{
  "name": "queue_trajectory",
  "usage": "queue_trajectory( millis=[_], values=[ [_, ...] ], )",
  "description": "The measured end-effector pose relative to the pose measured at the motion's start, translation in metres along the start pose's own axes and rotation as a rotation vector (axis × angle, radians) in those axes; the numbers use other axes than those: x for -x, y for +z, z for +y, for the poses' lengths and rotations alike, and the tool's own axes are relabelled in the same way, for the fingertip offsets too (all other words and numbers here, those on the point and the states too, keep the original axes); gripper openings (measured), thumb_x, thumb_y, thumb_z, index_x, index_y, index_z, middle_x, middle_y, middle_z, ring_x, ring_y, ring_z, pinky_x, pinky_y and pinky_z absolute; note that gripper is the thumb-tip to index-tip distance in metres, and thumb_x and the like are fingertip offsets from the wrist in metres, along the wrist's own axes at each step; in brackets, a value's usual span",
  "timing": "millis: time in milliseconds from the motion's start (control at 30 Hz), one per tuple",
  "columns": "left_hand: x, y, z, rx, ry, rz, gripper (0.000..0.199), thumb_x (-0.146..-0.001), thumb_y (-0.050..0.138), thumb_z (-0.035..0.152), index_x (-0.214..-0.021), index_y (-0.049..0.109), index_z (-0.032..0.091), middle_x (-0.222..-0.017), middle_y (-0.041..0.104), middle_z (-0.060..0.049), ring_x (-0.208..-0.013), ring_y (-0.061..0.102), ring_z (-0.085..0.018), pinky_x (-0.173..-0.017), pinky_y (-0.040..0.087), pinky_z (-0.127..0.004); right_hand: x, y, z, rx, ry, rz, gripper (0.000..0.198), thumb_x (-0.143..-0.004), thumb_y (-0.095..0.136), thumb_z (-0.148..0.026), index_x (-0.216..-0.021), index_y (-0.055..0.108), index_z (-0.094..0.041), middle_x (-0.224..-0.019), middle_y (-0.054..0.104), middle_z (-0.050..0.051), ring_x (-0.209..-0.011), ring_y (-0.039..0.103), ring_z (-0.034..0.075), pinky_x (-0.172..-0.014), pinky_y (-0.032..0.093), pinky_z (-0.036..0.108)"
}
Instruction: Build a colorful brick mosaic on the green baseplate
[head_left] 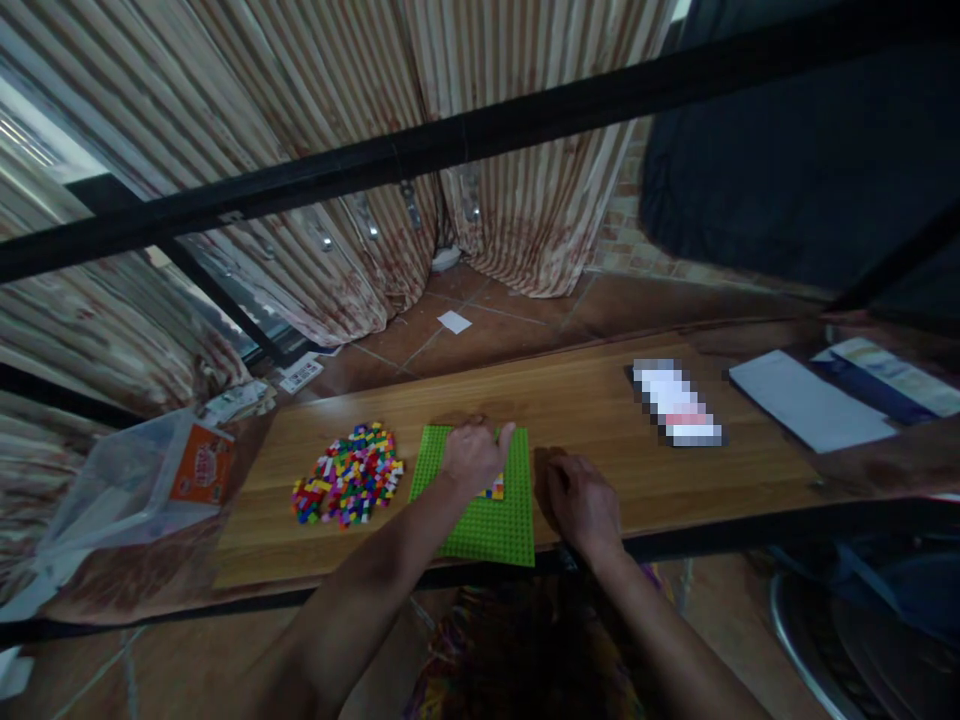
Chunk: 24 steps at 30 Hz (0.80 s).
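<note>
A green studded baseplate (480,535) lies on the wooden board in front of me. My left hand (474,455) is over it, closed with knuckles up and the thumb out to the right. The undersides of its fingers are hidden, so I cannot make out what they press or hold. A patch of small coloured bricks (493,488) shows on the baseplate, partly covered by that hand. Just right of the baseplate, my right hand (586,505) rests on the board, fingers curled in and nothing visible in them. Left of the baseplate spreads a pile of loose multicoloured toy bricks (356,470).
A clear plastic bin (127,490) with an orange label stands at the far left. On the right lie a blurred-out phone-shaped object (675,402), a white sheet (810,400) and a blue-and-white packet (892,380). A black bar (450,135) crosses beyond the table (585,385).
</note>
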<state>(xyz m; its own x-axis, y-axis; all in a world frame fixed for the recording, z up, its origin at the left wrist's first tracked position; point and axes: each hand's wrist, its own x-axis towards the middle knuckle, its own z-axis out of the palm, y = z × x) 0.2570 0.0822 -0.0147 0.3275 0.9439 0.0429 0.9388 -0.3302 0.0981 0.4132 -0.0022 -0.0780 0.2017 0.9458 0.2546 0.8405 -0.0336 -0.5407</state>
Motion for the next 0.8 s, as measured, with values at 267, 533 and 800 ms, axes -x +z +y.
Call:
queue_trajectory(
  millis=[267, 533, 800],
  values=[
    [-0.022, -0.002, 0.002, -0.032, -0.078, -0.099, 0.077, -0.097, 0.012, 0.059, -0.095, 0.073, 0.012, -0.091, 0.074, -0.018, -0.089, 0.071, -0.029, -0.077, 0.051, -0.039, 0.001, 0.0, 0.001, -0.009, -0.014, -0.001, 0.023, -0.095, 0.046, -0.028, -0.093, 0.067, -0.02, -0.091, 0.069, 0.007, -0.081, 0.063, 0.02, -0.069, 0.041, 0.028],
    [-0.032, -0.001, -0.002, 0.023, -0.114, -0.145, 0.083, -0.096, 0.007, 0.059, -0.093, 0.075, 0.012, -0.094, 0.074, -0.019, -0.094, 0.071, -0.029, -0.084, 0.051, -0.04, 0.001, 0.002, 0.002, -0.013, 0.003, -0.004, 0.025, -0.095, 0.045, -0.028, -0.095, 0.068, -0.02, -0.093, 0.071, 0.008, -0.083, 0.064, 0.02, -0.071, 0.042, 0.028],
    [-0.024, -0.008, 0.0, 0.111, -0.124, -0.064, 0.07, -0.099, 0.013, 0.052, -0.103, 0.071, 0.013, -0.098, 0.074, -0.016, -0.096, 0.07, -0.026, -0.086, 0.052, -0.038, 0.003, 0.006, 0.009, 0.005, -0.05, -0.021, 0.03, -0.095, 0.04, -0.033, -0.097, 0.067, -0.019, -0.094, 0.07, 0.009, -0.081, 0.065, 0.022, -0.069, 0.044, 0.03]
  ],
)
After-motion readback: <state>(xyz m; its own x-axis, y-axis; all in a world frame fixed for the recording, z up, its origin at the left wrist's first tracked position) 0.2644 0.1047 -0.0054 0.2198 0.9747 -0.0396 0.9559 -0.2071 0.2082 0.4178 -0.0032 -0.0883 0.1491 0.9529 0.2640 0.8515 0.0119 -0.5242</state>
